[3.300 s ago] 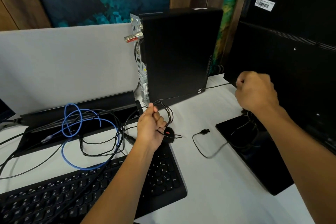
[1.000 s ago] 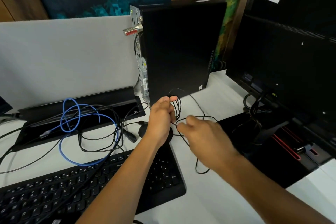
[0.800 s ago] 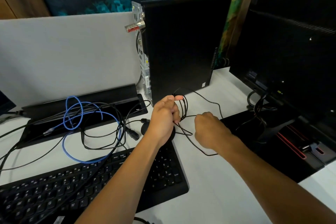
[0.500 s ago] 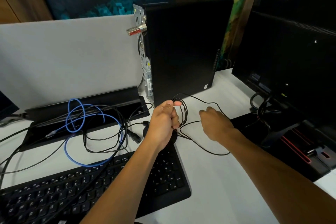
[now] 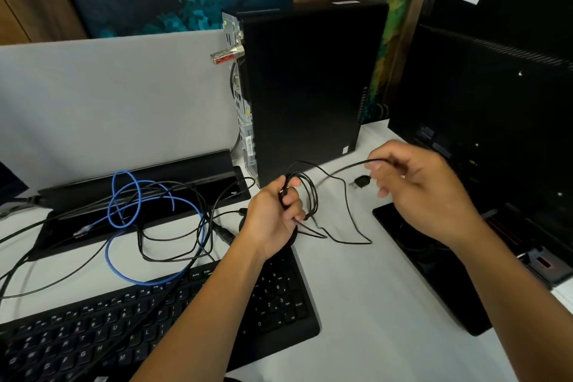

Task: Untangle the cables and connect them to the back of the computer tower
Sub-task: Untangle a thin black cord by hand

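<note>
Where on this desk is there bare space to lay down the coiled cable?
Free: the white desk between the keyboard and the monitor base, toward the near edge. Crowded: left of the tower, where the blue cable and black cables tangle.

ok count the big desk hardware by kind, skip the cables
computer tower: 1
keyboard: 1
monitor: 1
total: 3
</note>
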